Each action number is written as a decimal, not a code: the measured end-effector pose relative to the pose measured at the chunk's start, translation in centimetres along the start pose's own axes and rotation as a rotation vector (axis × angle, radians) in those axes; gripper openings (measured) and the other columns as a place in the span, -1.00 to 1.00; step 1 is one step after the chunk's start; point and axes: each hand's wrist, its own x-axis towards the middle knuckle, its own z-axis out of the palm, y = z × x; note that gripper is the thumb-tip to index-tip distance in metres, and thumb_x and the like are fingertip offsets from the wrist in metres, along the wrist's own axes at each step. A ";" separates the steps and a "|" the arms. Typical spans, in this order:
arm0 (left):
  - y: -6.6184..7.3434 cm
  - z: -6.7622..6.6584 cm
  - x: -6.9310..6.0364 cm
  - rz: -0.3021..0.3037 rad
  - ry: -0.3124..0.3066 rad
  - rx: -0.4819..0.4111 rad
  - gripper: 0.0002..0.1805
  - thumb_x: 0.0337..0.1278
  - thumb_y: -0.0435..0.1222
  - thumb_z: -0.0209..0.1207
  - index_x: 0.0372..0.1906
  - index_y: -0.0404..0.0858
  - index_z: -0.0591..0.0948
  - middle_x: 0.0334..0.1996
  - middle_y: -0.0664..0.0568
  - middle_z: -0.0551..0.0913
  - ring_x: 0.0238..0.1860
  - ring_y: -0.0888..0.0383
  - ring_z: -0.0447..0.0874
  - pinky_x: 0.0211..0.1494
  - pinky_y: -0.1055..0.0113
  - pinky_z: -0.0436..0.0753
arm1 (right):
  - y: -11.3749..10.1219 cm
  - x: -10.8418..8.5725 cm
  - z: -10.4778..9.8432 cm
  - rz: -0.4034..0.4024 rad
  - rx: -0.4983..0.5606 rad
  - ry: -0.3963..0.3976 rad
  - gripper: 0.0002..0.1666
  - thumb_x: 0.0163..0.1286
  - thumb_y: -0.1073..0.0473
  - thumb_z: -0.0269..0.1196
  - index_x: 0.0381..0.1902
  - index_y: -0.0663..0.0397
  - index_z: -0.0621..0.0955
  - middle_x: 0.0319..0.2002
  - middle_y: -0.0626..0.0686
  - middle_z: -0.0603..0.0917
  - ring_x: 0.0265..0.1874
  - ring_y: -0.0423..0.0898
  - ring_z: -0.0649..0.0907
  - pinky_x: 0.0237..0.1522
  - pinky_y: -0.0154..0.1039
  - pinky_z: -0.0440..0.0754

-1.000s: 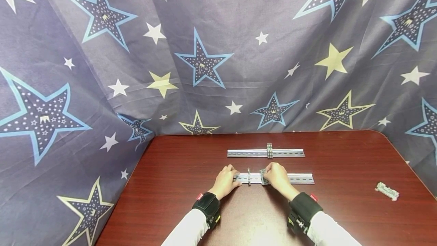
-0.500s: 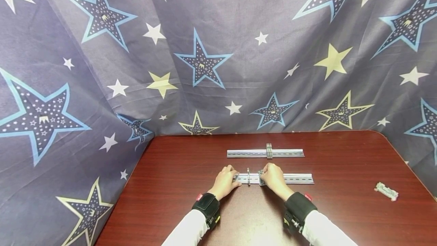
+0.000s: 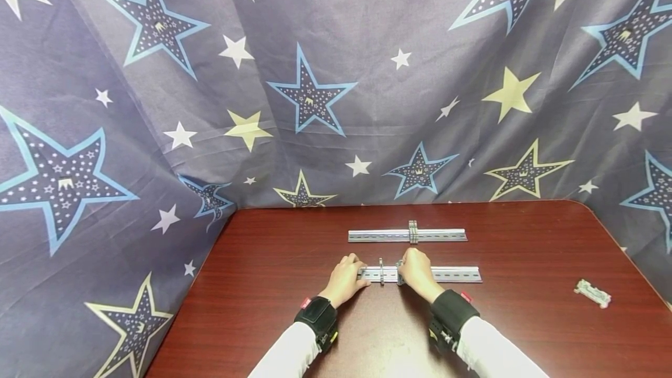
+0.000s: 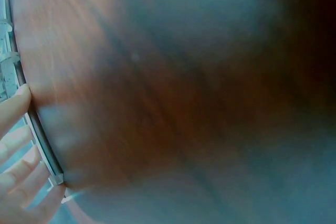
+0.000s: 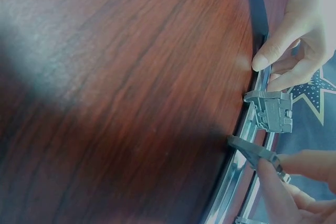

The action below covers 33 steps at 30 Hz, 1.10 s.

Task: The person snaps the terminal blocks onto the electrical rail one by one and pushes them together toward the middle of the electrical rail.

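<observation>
A slotted metal DIN rail (image 3: pixel 457 275) lies across the table. At its left end my left hand (image 3: pixel 345 280) grips it, thumb on the near edge and fingers over the far side. Just right of that hand a thin grey terminal block (image 3: pixel 381 272) stands on the rail. My right hand (image 3: pixel 418 273) pinches a second terminal block (image 5: pixel 252 149) between thumb and fingers. In the right wrist view this block sits tilted at the rail, a small gap from the first one; whether it is clipped on I cannot tell.
Farther back lies another DIN rail (image 3: pixel 378 236), bearing a small group of terminal blocks (image 3: pixel 413 232) near its middle. A loose pale terminal block (image 3: pixel 593 293) rests on the table at the right. Behind the table (image 3: pixel 283 232) hangs a star-patterned cloth (image 3: pixel 336 156).
My right hand has moved a little left along the near rail with its terminal block, narrowing the gap to the other block. The left hand keeps its hold on the rail's end.
</observation>
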 end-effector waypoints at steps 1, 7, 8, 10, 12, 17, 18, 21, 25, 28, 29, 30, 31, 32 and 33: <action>0.0 0.0 0.0 0.000 0.000 0.001 -0.63 -0.29 -0.16 0.33 -0.28 -0.27 0.63 -0.37 0.04 0.46 -0.32 0.11 0.44 -0.34 0.30 0.44 | 0.0 0.0 0.0 -0.001 -0.005 0.001 -0.60 -0.28 0.45 0.14 -0.88 -0.03 0.19 -0.83 -0.13 0.20 -0.74 -0.14 0.30 -0.66 -0.25 0.29; 0.0 0.1 0.0 -0.004 -0.002 0.001 -0.63 -0.29 -0.16 0.33 -0.27 -0.27 0.63 -0.37 0.04 0.46 -0.32 0.11 0.44 -0.33 0.29 0.44 | -0.3 0.2 0.1 0.002 -0.018 0.012 -0.56 -0.27 0.46 0.12 -0.89 -0.05 0.14 -0.82 -0.12 0.15 -0.74 -0.12 0.28 -0.64 -0.20 0.33; 0.0 0.1 0.1 -0.005 -0.002 -0.001 -0.63 -0.29 -0.16 0.33 -0.27 -0.27 0.63 -0.37 0.04 0.46 -0.32 0.11 0.44 -0.33 0.29 0.44 | -0.4 0.2 0.1 -0.001 -0.020 0.018 -0.56 -0.27 0.46 0.13 -0.89 -0.05 0.15 -0.82 -0.12 0.16 -0.74 -0.11 0.29 -0.63 -0.19 0.35; 0.0 0.2 0.1 -0.008 -0.003 -0.005 -0.63 -0.29 -0.16 0.33 -0.27 -0.27 0.63 -0.37 0.04 0.46 -0.31 0.10 0.44 -0.33 0.29 0.44 | -0.4 0.2 0.2 0.003 -0.020 0.017 -0.58 -0.27 0.47 0.13 -0.88 -0.04 0.16 -0.82 -0.11 0.20 -0.74 -0.11 0.31 -0.61 -0.16 0.38; 0.0 0.2 0.0 -0.011 -0.005 -0.010 -0.63 -0.29 -0.16 0.33 -0.26 -0.27 0.63 -0.37 0.04 0.46 -0.31 0.10 0.44 -0.33 0.29 0.43 | -0.4 0.2 0.3 0.007 -0.028 0.014 -0.59 -0.26 0.46 0.13 -0.88 -0.04 0.18 -0.83 -0.10 0.23 -0.74 -0.11 0.33 -0.60 -0.15 0.41; 0.0 0.2 0.0 -0.009 -0.001 -0.012 -0.62 -0.29 -0.16 0.33 -0.26 -0.26 0.63 -0.37 0.05 0.46 -0.31 0.10 0.44 -0.34 0.28 0.43 | -0.5 0.5 0.4 -0.002 -0.058 0.014 -0.73 -0.24 0.47 0.13 -0.85 0.09 0.32 -0.79 0.02 0.42 -0.70 -0.03 0.48 -0.54 -0.10 0.47; -0.1 0.2 0.0 -0.007 0.002 -0.009 -0.62 -0.29 -0.16 0.33 -0.26 -0.26 0.63 -0.37 0.05 0.46 -0.32 0.10 0.44 -0.34 0.29 0.43 | -0.5 0.5 0.4 -0.009 -0.066 0.016 -0.79 -0.24 0.46 0.13 -0.83 0.14 0.36 -0.76 0.06 0.47 -0.68 0.02 0.52 -0.52 -0.08 0.48; -0.2 0.2 0.0 0.000 0.009 -0.002 -0.62 -0.30 -0.15 0.34 -0.26 -0.26 0.63 -0.37 0.05 0.46 -0.31 0.10 0.44 -0.33 0.29 0.44 | -0.8 0.6 0.3 -0.029 -0.086 0.026 -0.92 -0.23 0.46 0.12 -0.74 0.26 0.45 -0.67 0.17 0.55 -0.60 0.14 0.58 -0.48 -0.05 0.51; -0.1 0.1 0.0 0.006 0.009 -0.006 -0.63 -0.30 -0.16 0.33 -0.27 -0.26 0.63 -0.38 0.05 0.46 -0.32 0.10 0.44 -0.33 0.29 0.44 | -1.2 0.6 0.5 -0.025 -0.105 0.038 -0.96 -0.17 0.48 0.10 -0.69 0.32 0.48 -0.63 0.25 0.58 -0.55 0.20 0.60 -0.49 -0.03 0.52; -0.1 0.1 0.0 0.007 0.006 -0.009 -0.63 -0.29 -0.16 0.33 -0.27 -0.26 0.63 -0.38 0.05 0.45 -0.33 0.10 0.44 -0.34 0.29 0.43 | -1.5 0.7 0.7 -0.007 -0.124 0.041 -0.95 -0.12 0.48 0.08 -0.67 0.35 0.49 -0.61 0.28 0.58 -0.55 0.21 0.60 -0.51 -0.02 0.52; -0.1 0.1 0.0 0.006 0.005 -0.010 -0.63 -0.29 -0.17 0.33 -0.27 -0.26 0.63 -0.38 0.05 0.45 -0.32 0.10 0.44 -0.34 0.29 0.43 | -1.6 0.8 0.8 0.002 -0.129 0.040 -0.94 -0.11 0.48 0.07 -0.66 0.35 0.50 -0.60 0.29 0.58 -0.54 0.21 0.60 -0.52 -0.03 0.52; -0.1 0.1 0.0 0.007 0.005 -0.013 -0.63 -0.29 -0.17 0.33 -0.27 -0.26 0.63 -0.38 0.05 0.45 -0.33 0.10 0.44 -0.34 0.29 0.43 | -1.7 0.8 0.8 0.011 -0.136 0.040 -0.94 -0.10 0.48 0.07 -0.65 0.35 0.50 -0.59 0.29 0.59 -0.54 0.21 0.60 -0.53 -0.03 0.52; -0.1 0.1 0.0 0.008 0.005 -0.014 -0.63 -0.29 -0.17 0.33 -0.27 -0.26 0.62 -0.39 0.05 0.45 -0.33 0.10 0.44 -0.34 0.29 0.43 | -1.9 0.9 0.9 0.022 -0.139 0.039 -0.94 -0.09 0.47 0.08 -0.65 0.34 0.50 -0.58 0.28 0.59 -0.53 0.20 0.60 -0.54 -0.03 0.52; -0.2 0.2 0.1 0.009 0.005 -0.014 -0.63 -0.29 -0.17 0.33 -0.27 -0.26 0.63 -0.39 0.05 0.45 -0.33 0.10 0.44 -0.34 0.29 0.43 | -2.0 0.9 0.9 0.031 -0.143 0.035 -0.94 -0.08 0.47 0.08 -0.64 0.34 0.50 -0.57 0.28 0.59 -0.53 0.20 0.61 -0.54 -0.04 0.52; -0.2 0.2 0.1 0.009 0.006 -0.014 -0.63 -0.29 -0.17 0.33 -0.27 -0.26 0.63 -0.38 0.05 0.45 -0.33 0.10 0.44 -0.34 0.28 0.43 | -2.1 0.9 0.8 0.041 -0.145 0.034 -0.95 -0.08 0.46 0.09 -0.63 0.34 0.50 -0.57 0.28 0.60 -0.52 0.20 0.61 -0.54 -0.04 0.52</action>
